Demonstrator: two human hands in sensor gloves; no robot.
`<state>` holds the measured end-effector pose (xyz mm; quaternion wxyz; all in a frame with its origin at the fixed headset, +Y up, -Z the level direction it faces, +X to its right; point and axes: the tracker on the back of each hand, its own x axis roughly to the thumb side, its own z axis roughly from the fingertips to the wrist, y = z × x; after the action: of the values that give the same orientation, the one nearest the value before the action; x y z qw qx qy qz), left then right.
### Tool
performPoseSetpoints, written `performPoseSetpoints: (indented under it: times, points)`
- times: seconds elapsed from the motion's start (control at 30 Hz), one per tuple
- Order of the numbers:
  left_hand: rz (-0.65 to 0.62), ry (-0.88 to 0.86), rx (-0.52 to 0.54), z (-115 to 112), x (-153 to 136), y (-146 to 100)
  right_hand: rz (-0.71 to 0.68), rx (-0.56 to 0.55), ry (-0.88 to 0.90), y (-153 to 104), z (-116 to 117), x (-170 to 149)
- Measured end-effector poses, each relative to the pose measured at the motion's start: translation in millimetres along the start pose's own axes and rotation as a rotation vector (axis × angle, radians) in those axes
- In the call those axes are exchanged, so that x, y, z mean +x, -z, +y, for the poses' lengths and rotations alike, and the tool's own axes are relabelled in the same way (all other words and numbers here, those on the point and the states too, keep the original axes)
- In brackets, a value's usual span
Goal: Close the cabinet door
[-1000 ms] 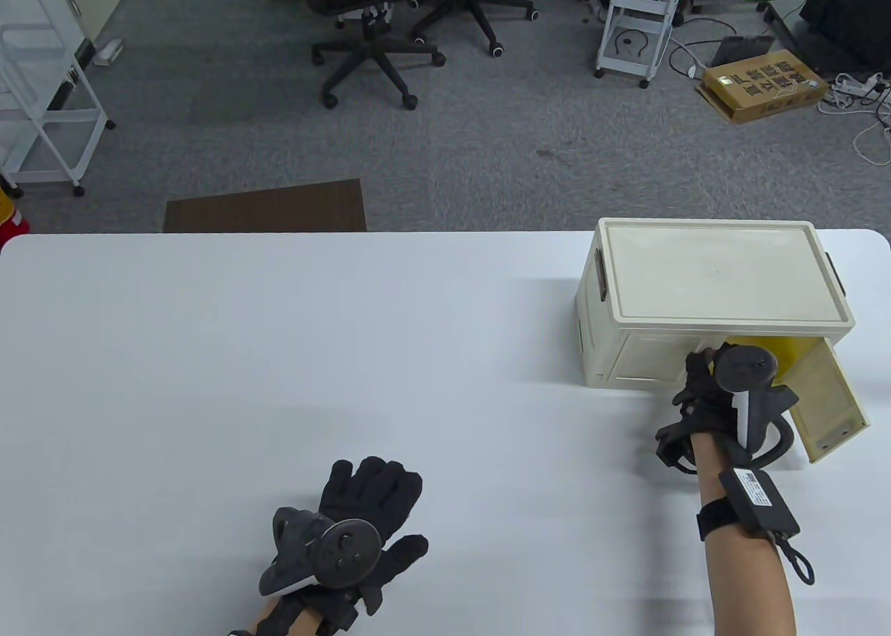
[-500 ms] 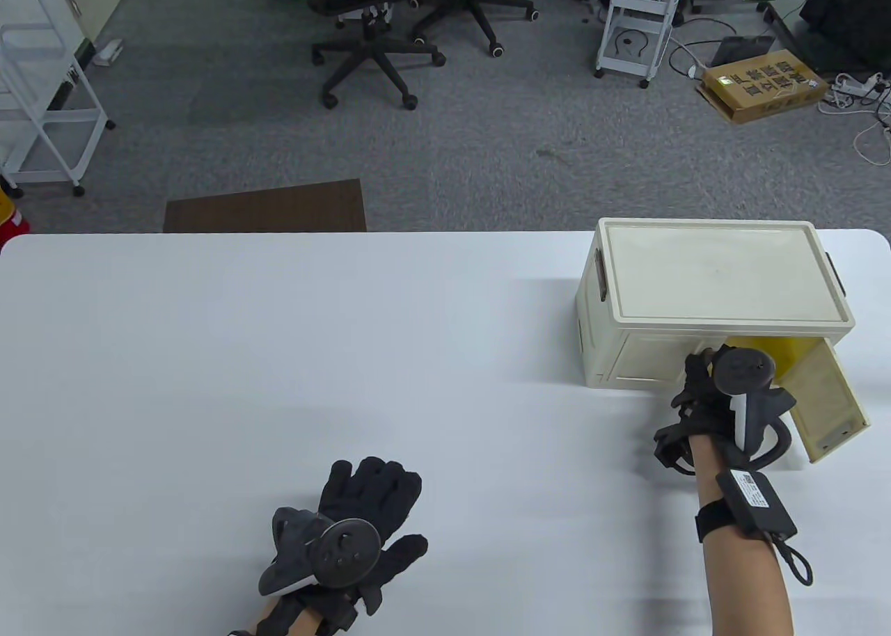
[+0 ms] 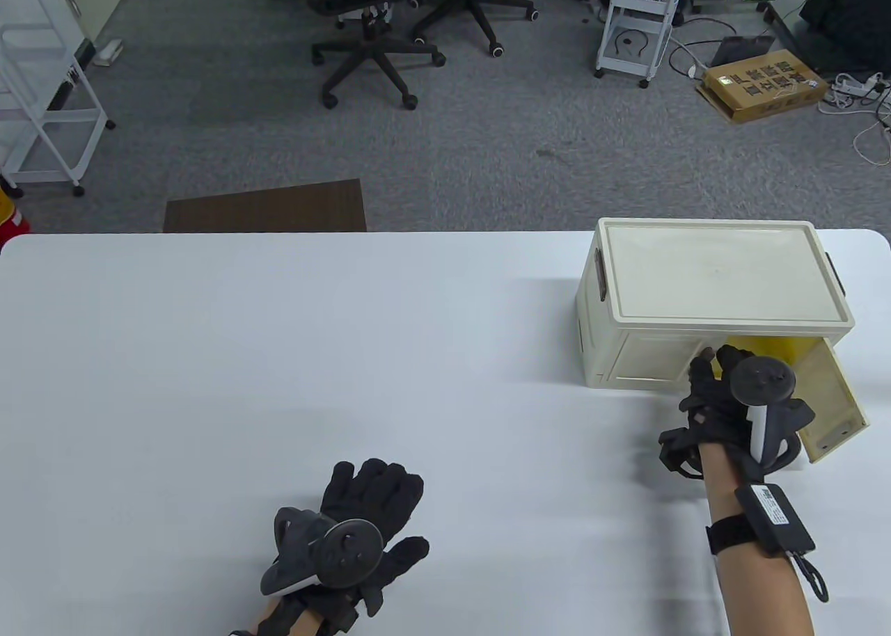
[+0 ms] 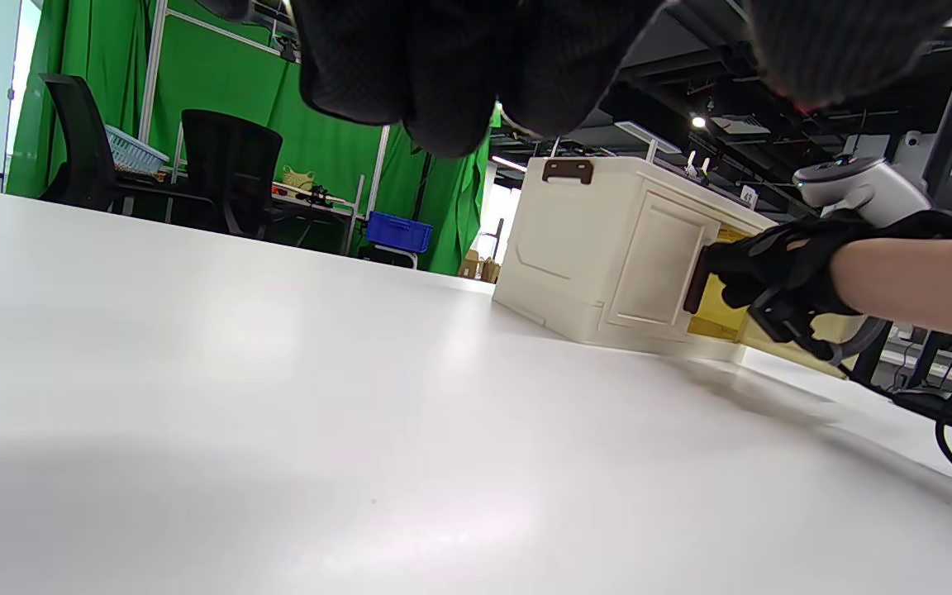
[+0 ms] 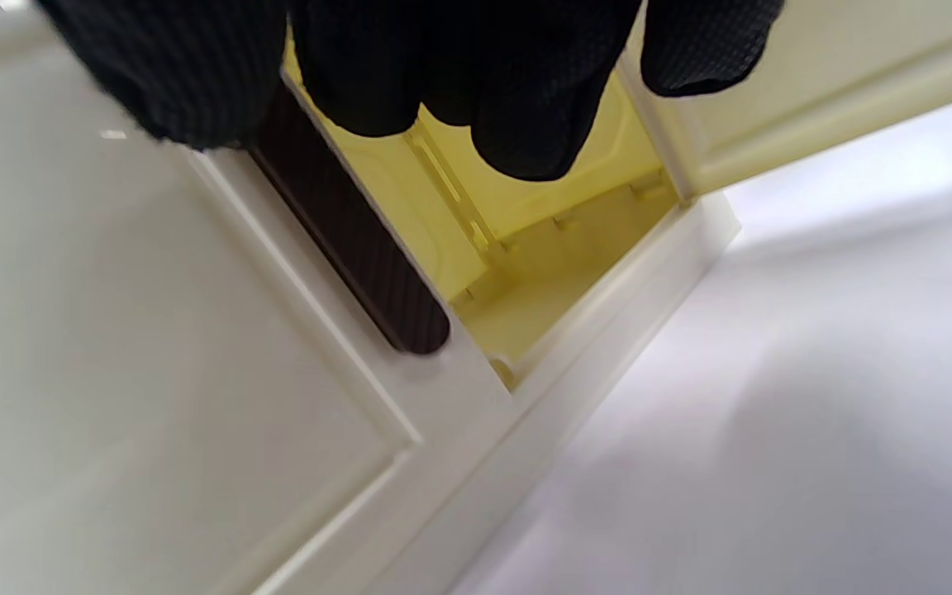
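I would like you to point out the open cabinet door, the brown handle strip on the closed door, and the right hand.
open cabinet door (image 3: 832, 403), table view, on its inner panel.
brown handle strip (image 5: 352, 256), right wrist view, on its dark face.
right hand (image 3: 717, 392), table view, on the glove's back.

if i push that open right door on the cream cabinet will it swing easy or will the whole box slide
The open door looks like thin, stiff plastic, so it probably swings lightly. The cabinet looks hollow and sits on a smooth table, so a hard shove might slide it.
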<state>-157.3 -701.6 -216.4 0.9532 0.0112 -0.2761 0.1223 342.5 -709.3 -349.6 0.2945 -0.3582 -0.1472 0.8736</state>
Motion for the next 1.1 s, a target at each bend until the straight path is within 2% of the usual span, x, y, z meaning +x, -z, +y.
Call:
performPoseSetpoints:
  times: [0.1,0.2,0.4,0.53,0.63,0.83,0.97,1.1]
  points:
    - [0.001,0.002,-0.002,0.1,0.4,-0.6,-0.061,0.015,0.071,-11.4,-19.5,-1.1]
    - [0.004,0.007,0.006,0.9,1.0,-1.6,-0.204,-0.023,0.092,-33.5,-45.7,0.2]
    - [0.016,0.019,0.018,1.4,1.9,-3.2,-0.394,-0.262,0.169,-71.0,-105.7,-5.7]
    - [0.030,0.022,0.021,0.9,1.6,-3.5,-0.409,-0.434,0.145,-77.8,-135.1,-23.4]
    - [0.050,0.020,0.012,-0.6,-0.4,-3.0,-0.343,-0.485,0.155,-68.5,-148.1,-40.6]
    - [0.083,0.015,0.016,-1.3,-4.1,-2.8,-0.204,-0.483,0.175,-44.8,-155.8,-70.2]
    - [0.102,0.012,0.014,-1.3,-6.2,-2.6,-0.121,-0.343,0.148,-26.1,-144.7,-82.5]
    - [0.107,0.014,0.008,-1.1,-6.3,-2.6,-0.054,-0.285,0.108,-15.8,-134.1,-90.7]
